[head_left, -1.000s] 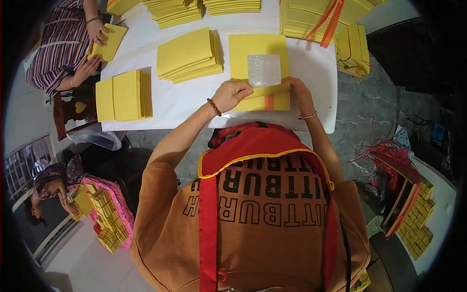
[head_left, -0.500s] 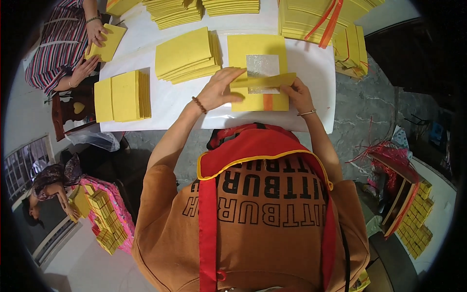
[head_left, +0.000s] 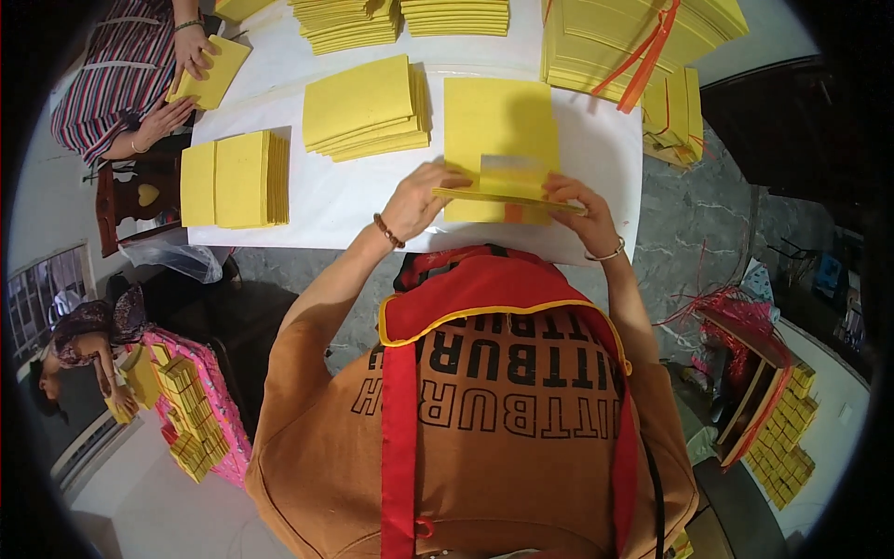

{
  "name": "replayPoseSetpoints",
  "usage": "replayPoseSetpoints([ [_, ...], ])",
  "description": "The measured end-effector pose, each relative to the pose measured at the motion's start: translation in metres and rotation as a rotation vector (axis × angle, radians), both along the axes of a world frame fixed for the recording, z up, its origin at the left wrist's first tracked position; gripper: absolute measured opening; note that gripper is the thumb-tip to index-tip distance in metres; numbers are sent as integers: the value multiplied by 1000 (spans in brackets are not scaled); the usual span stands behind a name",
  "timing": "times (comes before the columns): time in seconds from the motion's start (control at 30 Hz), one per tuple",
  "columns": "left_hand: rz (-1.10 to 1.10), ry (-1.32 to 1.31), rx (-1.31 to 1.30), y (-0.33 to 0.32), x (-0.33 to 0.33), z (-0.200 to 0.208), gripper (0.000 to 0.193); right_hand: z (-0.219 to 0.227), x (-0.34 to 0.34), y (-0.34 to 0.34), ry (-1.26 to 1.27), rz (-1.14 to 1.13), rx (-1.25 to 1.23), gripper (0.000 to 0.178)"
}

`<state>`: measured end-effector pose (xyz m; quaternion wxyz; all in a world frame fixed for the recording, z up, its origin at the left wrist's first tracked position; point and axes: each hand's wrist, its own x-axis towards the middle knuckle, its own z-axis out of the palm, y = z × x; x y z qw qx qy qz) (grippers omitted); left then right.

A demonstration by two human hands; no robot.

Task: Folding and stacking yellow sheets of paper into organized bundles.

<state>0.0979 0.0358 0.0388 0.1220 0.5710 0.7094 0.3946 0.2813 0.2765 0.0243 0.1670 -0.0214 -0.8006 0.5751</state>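
Note:
Between my left hand [head_left: 421, 197] and my right hand [head_left: 587, 214], a folded wad of yellow joss paper [head_left: 510, 197] is held nearly edge-on. Each hand pinches one end of it. Beneath lies a pile of flat yellow joss paper [head_left: 498, 112] with a pale silver patch [head_left: 507, 165] in its middle, partly covered by the held paper. An orange mark [head_left: 514, 214] shows near its lower edge. To the left of my hands rests a loose stack of folded yellow paper [head_left: 363, 107], and farther left a neater stack [head_left: 240, 180].
The white-covered table [head_left: 307, 210] carries more yellow stacks [head_left: 456, 17] at the far side. A big pile [head_left: 633, 42] with orange ribbons stands at far right. Across the left corner, another person's hands [head_left: 182, 93] press a yellow packet. A second person works beside a pink-lined container [head_left: 219, 391].
The yellow paper in my hands has come nearer to me and now stands edge-on. My left hand has closed on its left end. The view has shifted slightly.

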Motion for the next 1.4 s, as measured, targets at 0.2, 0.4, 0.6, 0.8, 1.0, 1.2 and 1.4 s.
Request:
replayPoseSetpoints([
  [0.2,202,-245,-267,1,14,-8,21,-17,-4,-11,-279,-13,-11,23],
  [0.4,480,-525,-262,21,10,-21,23,-26,-30,-23,-271,-354,-268,42],
  [0.6,539,-577,-416,30,-2,-38,32,-16,-37,-24,-487,-490,10,49],
  [0.8,534,-632,-263,32,-3,-32,66,-17,-42,-24,-391,-480,11,43],
  [1.0,585,-638,-240,26,8,-7,64,-15,-44,-24,-566,-515,94,44],
  [1.2,238,378,-120,52,20,15,46,-21,-43,-26,-484,-511,82,44],
  [1.4,171,474,-293,69,20,-30,59,-24,-40,-29,-346,-499,-11,44],
])
